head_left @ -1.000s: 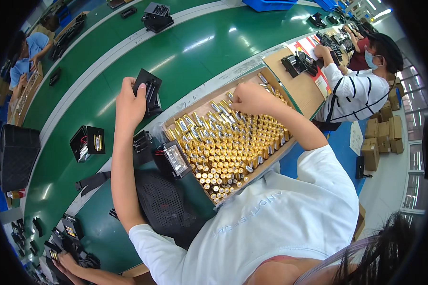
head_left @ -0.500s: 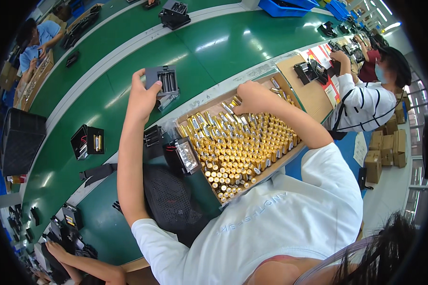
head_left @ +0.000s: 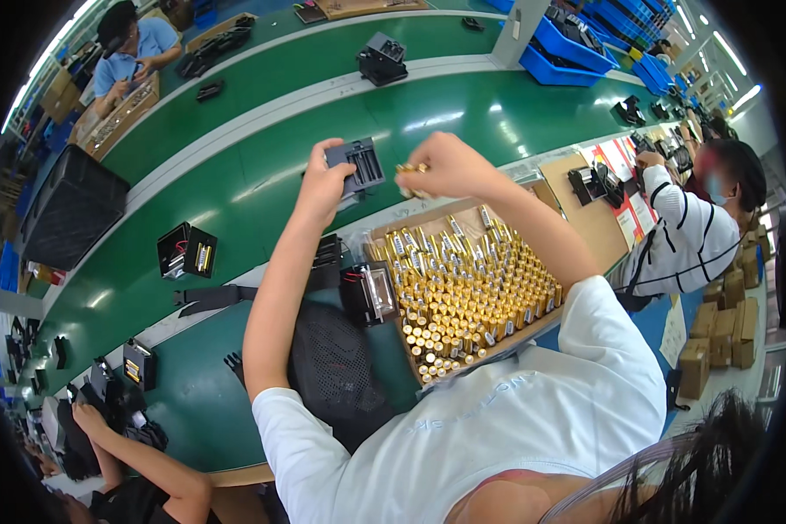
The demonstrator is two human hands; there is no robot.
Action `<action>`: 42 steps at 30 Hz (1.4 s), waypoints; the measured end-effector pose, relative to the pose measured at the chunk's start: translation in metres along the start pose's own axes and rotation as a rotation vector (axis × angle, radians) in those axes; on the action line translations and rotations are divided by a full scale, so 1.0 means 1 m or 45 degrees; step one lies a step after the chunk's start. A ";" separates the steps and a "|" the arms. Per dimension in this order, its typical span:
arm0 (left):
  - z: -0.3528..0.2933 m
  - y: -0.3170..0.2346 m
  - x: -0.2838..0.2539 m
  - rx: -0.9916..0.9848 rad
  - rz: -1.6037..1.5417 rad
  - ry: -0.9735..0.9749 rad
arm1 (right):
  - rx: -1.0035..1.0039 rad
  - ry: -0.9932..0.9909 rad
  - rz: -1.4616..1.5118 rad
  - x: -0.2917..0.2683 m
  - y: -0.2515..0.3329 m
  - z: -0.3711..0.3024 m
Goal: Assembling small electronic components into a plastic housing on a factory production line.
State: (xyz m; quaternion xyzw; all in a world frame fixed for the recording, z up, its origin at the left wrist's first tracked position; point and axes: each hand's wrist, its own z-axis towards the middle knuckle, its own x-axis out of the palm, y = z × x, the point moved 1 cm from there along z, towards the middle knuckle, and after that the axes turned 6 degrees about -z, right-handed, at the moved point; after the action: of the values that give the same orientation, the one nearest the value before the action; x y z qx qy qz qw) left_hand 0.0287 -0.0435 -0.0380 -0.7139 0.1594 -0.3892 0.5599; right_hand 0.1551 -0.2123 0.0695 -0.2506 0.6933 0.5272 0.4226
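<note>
My left hand [head_left: 325,179] grips a dark grey battery holder [head_left: 363,164] by its left side, thumb on top; its slots face up and look bare. Just right of it, above the green bench, my right hand [head_left: 445,166] is closed on several gold batteries [head_left: 410,179], their ends showing past the fingertips. Below both hands lies a shallow cardboard box [head_left: 533,325] packed with gold-and-silver batteries [head_left: 472,279]. Against the box's left side sits a black case with a clear, shiny window [head_left: 377,293].
An opened black case [head_left: 186,251] with batteries and red wires lies at left, near a black strap [head_left: 210,297]. A dark mesh bag [head_left: 332,362] is beside my left forearm. Co-workers sit right, lower left and far left. Blue bins [head_left: 568,52] stand at the back.
My right hand has lifted out of the battery box with batteries in its fingers and moved toward the holder. The whole view has shifted, and my left hand still grips the holder.
</note>
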 end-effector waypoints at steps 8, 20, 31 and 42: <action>0.006 0.001 0.000 0.044 -0.337 -0.129 | -0.066 -0.231 -0.130 0.038 0.020 0.076; 0.014 0.004 -0.016 0.031 -0.296 -0.273 | -0.364 -0.534 -0.031 0.073 0.005 0.055; 0.007 -0.013 -0.013 0.011 -0.304 -0.230 | -0.257 -0.305 0.033 0.038 0.017 0.088; 0.003 -0.019 -0.018 0.025 -0.103 -0.172 | 0.129 -0.009 0.035 0.047 0.007 0.132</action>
State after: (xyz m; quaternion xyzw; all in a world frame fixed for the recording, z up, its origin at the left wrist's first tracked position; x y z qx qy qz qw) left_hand 0.0147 -0.0231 -0.0272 -0.7389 0.0887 -0.3639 0.5601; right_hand 0.1680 -0.0810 0.0218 -0.2175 0.7210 0.4980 0.4299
